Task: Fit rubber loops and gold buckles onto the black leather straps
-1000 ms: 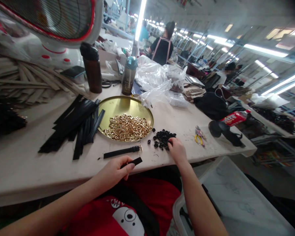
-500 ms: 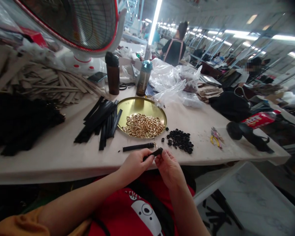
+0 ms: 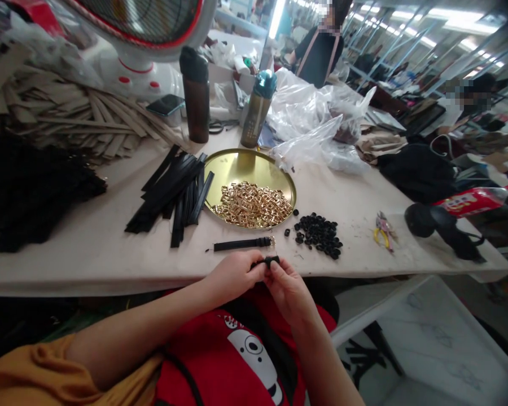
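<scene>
Over the table's front edge, my left hand (image 3: 236, 273) is closed on a short black strap (image 3: 272, 260). My right hand (image 3: 291, 292) pinches the strap's other end between thumb and fingers; much of it is hidden by both hands. Just beyond them lies another black strap (image 3: 242, 244) with a gold buckle (image 3: 273, 241) at its right end. Farther back, a round gold tray (image 3: 231, 160) holds a heap of small gold buckles (image 3: 254, 204). Small black loops (image 3: 319, 234) are piled right of the tray, and loose black straps (image 3: 169, 197) lie at its left.
Yellow-handled pliers (image 3: 382, 234) lie to the right, near a red-labelled bottle (image 3: 469, 202). Two drink bottles, one brown (image 3: 196, 101) and one teal-capped (image 3: 257, 113), stand behind the tray. A fan (image 3: 135, 67) and a dark strap pile (image 3: 34, 197) occupy the left. A person (image 3: 322, 53) stands beyond.
The view has tipped downward and shifted slightly left. Both hands stay together on the strap; its visible end now sits more level, with my right thumb pressed against it.
</scene>
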Demonstrator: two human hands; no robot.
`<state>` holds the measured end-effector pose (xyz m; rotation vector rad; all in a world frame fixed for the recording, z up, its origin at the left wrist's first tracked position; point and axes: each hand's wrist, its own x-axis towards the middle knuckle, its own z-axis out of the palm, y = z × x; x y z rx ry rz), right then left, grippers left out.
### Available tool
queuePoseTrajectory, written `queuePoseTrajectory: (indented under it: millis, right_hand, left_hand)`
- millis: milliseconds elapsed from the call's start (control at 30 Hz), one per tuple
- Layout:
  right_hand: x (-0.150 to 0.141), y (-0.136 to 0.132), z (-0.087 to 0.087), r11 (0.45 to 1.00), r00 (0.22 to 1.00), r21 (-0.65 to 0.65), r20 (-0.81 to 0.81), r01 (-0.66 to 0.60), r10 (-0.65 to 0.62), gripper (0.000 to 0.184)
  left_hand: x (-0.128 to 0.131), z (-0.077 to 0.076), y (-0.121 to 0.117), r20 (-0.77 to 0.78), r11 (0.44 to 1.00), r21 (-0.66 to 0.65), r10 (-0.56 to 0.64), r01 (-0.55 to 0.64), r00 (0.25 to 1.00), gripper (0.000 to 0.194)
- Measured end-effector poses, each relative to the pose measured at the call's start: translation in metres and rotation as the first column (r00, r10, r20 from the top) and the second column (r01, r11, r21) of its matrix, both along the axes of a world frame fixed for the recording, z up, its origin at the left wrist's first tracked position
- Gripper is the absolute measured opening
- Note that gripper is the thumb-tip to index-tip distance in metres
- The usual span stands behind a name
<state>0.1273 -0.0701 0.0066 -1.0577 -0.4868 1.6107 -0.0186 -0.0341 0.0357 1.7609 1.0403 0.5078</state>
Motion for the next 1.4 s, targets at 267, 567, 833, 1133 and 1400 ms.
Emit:
queuePoseTrajectory:
  millis: [267,567,833,1133,1400]
  right_hand:
    - [-0.007,0.000,0.001,0.999,1.000,0.023,0.013,0.027,-0.027,0.007]
    - [-0.003,-0.011,0.001,0.988,0.919,0.145,0.381,0.048,-0.100,0.015]
    - [-0.004,-0.018,-0.002,0.994,0.983,0.108,0.183,0.012,-0.032,0.012]
    - [-0.008,-0.032,0.001,0.994,0.994,0.104,0.104,-0.045,0.034,0.021]
    - [-0.009,-0.041,0.003,0.948,0.920,-0.016,-0.247,-0.318,0.305,0.016]
  left_hand:
    - [-0.002,-0.009,0.009,0.115,0.983,-0.180,0.046,-0.025,0.992,0.022]
    - [-0.004,-0.004,0.007,0.136,0.967,-0.256,0.034,0.002,0.990,0.015]
    - [-0.003,0.000,-0.003,0.126,0.984,-0.180,0.029,-0.006,0.992,0.012]
    - [-0.013,0.005,-0.018,-0.012,0.997,-0.051,0.052,-0.053,0.999,0.017]
    - [-0.022,0.005,-0.027,-0.145,0.996,0.077,-0.023,0.035,0.989,0.020]
